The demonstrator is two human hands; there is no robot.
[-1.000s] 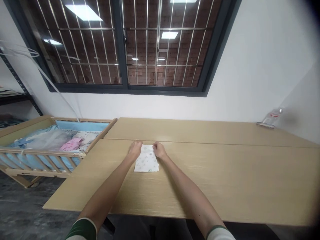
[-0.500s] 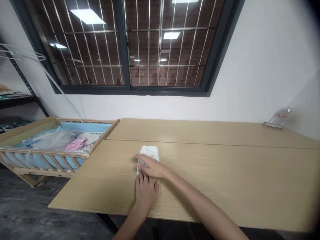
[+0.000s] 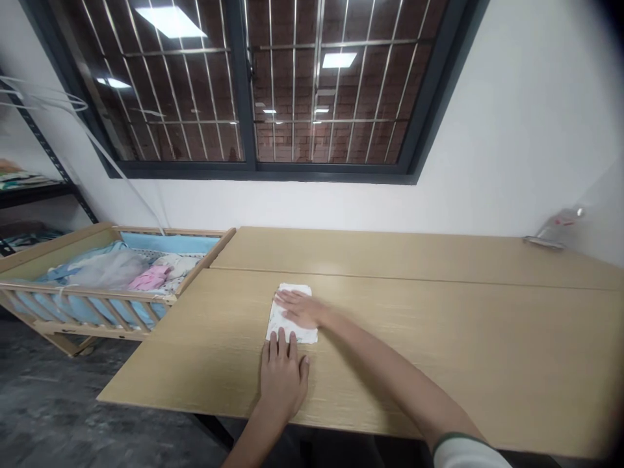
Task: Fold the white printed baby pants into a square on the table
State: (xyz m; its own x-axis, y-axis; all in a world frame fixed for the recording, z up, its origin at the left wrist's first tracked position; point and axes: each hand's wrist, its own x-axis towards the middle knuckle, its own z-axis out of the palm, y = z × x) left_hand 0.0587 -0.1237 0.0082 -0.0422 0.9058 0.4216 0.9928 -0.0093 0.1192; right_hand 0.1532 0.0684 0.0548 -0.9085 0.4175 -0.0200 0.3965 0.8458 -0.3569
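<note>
A small folded white cloth [image 3: 306, 335] with a faint print lies flat on the wooden table [image 3: 439, 351]. My right hand [image 3: 301, 309] rests palm down across its upper part, fingers stretched toward the left, hiding some of the cloth. At the near edge, my left hand [image 3: 283, 374] lies flat with its fingertips on the cloth and its thumb out to the side. Neither hand grips anything.
To the left stands a wooden crib [image 3: 175, 299] with blue lining, holding a pink cloth [image 3: 151, 277] and other fabrics. A clear plastic item [image 3: 556, 231] sits at the table's far right. Behind are the wall and a barred window [image 3: 248, 84].
My right hand has come down flat onto the cloth and shifted slightly right. More of the cloth shows now. My left hand has barely moved, and the view has tilted slightly.
</note>
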